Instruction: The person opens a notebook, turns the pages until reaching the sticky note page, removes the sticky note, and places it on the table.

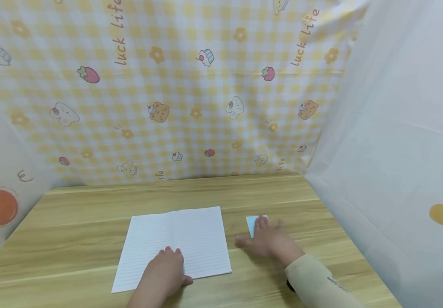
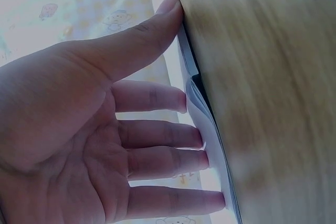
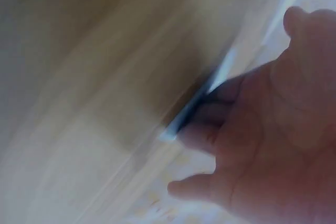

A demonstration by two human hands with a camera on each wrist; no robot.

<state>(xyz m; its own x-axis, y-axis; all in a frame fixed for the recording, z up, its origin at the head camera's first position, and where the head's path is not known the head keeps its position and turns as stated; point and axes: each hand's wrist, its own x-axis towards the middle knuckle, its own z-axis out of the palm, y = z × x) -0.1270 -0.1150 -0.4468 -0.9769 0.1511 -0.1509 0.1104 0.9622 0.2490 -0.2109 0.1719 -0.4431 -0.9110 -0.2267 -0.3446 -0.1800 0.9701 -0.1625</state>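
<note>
An open lined notebook (image 1: 202,239) lies flat on the table, both pages showing ruled lines and no writing that I can make out. My left hand (image 1: 163,271) rests on its lower middle, fingertips on the pages near the fold. In the left wrist view the fingers of this hand (image 2: 163,150) are straight and the thumb touches the notebook's edge. To the right of the notebook, my right hand (image 1: 269,240) lies with spread fingers over a small light-blue piece of paper (image 1: 250,223), partly covering it. The right wrist view is blurred, with the paper's edge (image 3: 173,129) by the fingers.
The wood-grain table (image 1: 90,201) extends around the notebook. A yellow checked cloth (image 1: 190,90) with printed cartoons hangs at the table's back edge. White sheeting (image 1: 398,149) stands along the right side, and more (image 1: 10,149) on the left.
</note>
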